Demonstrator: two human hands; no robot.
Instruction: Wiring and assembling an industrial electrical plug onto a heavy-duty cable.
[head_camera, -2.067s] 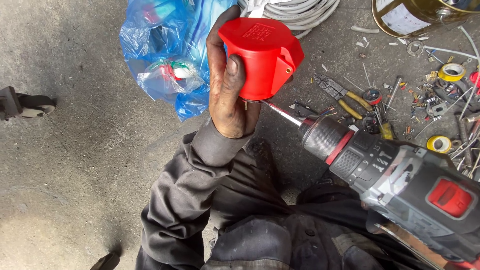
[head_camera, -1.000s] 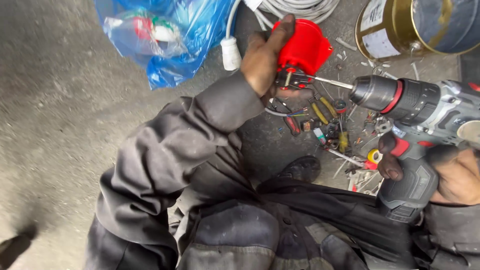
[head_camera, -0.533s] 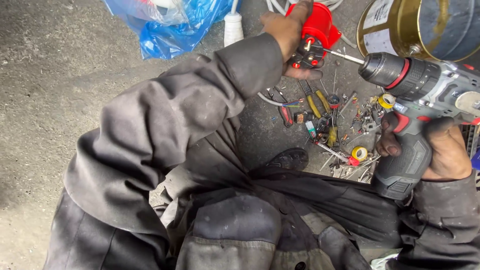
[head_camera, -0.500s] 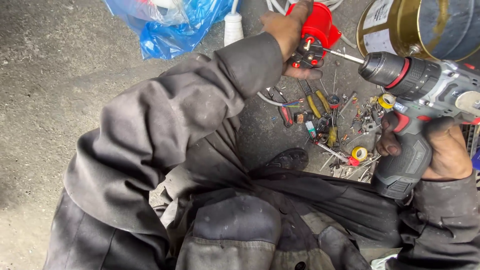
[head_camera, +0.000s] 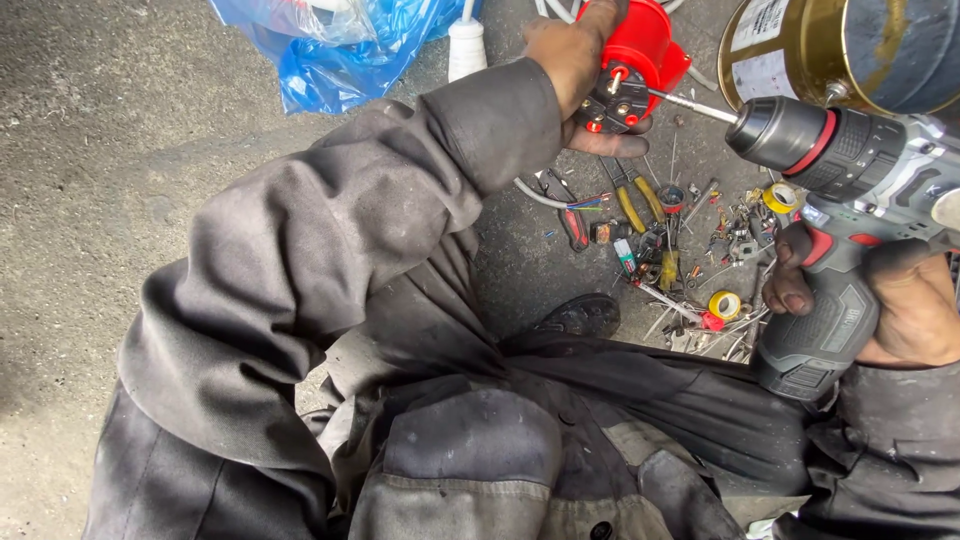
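Observation:
My left hand (head_camera: 572, 62) grips a red plastic plug housing (head_camera: 640, 50) with a black insert, held up at the top centre. My right hand (head_camera: 880, 300) is wrapped around the handle of a grey and red cordless drill (head_camera: 850, 190) at the right. The drill's long bit (head_camera: 690, 103) points left and its tip touches the black insert of the housing. Both arms wear grey work sleeves, and my grey trousers fill the lower part of the view.
On the concrete floor lie pliers with yellow and red handles (head_camera: 630, 205), rolls of yellow tape (head_camera: 724, 303) and several small screws and wire scraps. A blue plastic bag (head_camera: 340, 45) and a white plug (head_camera: 467, 45) sit top left, a brass-coloured tin (head_camera: 840, 45) top right.
The red housing has been turned so its black insert faces the drill, and both hands shifted toward the upper right. The drill bit now sits against the insert.

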